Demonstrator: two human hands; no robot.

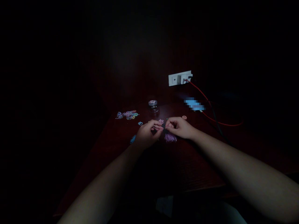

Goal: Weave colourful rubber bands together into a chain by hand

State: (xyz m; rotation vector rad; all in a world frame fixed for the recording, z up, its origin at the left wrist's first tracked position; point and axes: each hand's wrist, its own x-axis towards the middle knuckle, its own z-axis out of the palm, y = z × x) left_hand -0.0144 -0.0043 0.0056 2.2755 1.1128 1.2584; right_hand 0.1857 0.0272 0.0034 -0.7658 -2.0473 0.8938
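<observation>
Counter (191, 169) of dark red, faintly glossy wood grain carries thin, pliant-looking loops: a tangled heap of multicoloured elastic bands (128, 115) on the left, a fringed bunch of purple bands (170, 137) just below the meeting fingertips, and a few pink bands (161, 121) just beyond them. One ring-shaped peach band (184, 117) lies beyond the right hand (179, 127); a bundle of blue bands (133, 139) shows beside the left hand (149, 133), partly covered. Farther back stands a round, clear jar (153, 105) with a shiny rim.

On each hand, thumb and forefinger bend toward one another with little space between; whether they pinch something cannot be told in this dimness. The fingertips of both hands nearly meet above the counter. Both bare forearms slant inward from the lower corners, wrists low, backs of the hands mostly upward.
</observation>
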